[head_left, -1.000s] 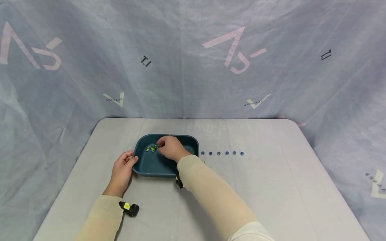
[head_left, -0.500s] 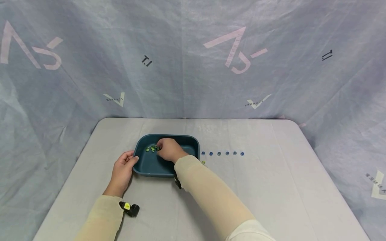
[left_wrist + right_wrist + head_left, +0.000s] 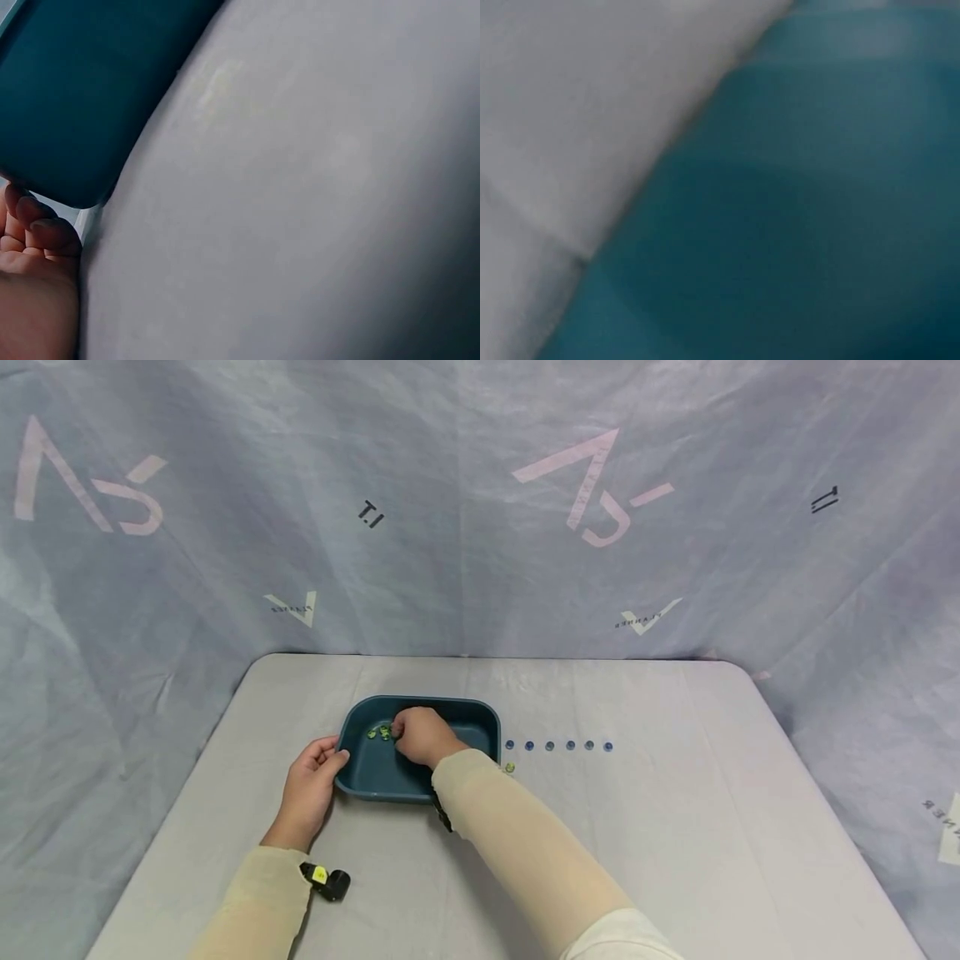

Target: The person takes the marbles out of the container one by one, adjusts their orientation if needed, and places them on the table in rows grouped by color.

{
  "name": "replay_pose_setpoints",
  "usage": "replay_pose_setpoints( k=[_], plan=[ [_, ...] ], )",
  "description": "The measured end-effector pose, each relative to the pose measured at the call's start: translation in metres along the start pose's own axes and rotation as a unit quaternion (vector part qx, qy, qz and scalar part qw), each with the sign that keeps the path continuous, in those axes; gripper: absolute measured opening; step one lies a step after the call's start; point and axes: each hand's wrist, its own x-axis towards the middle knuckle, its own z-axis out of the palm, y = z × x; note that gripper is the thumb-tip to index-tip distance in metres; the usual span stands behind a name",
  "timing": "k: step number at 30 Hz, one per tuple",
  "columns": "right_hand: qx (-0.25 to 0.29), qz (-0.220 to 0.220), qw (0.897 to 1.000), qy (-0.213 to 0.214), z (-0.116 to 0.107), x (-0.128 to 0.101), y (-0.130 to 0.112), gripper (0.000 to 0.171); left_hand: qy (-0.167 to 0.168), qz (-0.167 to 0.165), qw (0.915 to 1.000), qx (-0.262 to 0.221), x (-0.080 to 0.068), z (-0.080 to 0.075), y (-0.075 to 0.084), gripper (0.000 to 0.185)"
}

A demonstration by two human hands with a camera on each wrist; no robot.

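A dark teal tray stands on the table in the head view. At its left rim my left hand grips the corner, thumb over the edge and fingers outside. My left hand also shows against the tray in the left wrist view. Inside the tray is my right hand, fingers bent down beside several small green glass marbles. Its fingertips are hidden, so I cannot tell whether they pinch a marble. Only the tray and tabletop fill the blurred right wrist view.
To the right of the tray, a row of several blue glass marbles runs across the white-covered table. A single green marble lies just below the row's left end, close to my right sleeve. A grey cloth backdrop hangs behind.
My right hand's fingers have bent down further at the marbles, and the one showing at its fingertips is now hidden. The green marble by the sleeve shows more fully. My left hand keeps its hold.
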Motion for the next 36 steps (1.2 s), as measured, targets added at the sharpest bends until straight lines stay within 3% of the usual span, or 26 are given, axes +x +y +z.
replay_pose_setpoints(
  k=[20, 36],
  plan=[
    [0.043, -0.004, 0.999, -0.015, -0.004, 0.000, 0.001, 0.005, 0.009, 0.000, 1.0000, 0.002, -0.001, 0.001, 0.000, 0.034],
    [0.067, -0.028, 0.997, -0.026, -0.035, -0.032, -0.013, 0.007, 0.010, -0.016, 0.9998, 0.012, 0.000, 0.001, -0.001, 0.038]
  ],
)
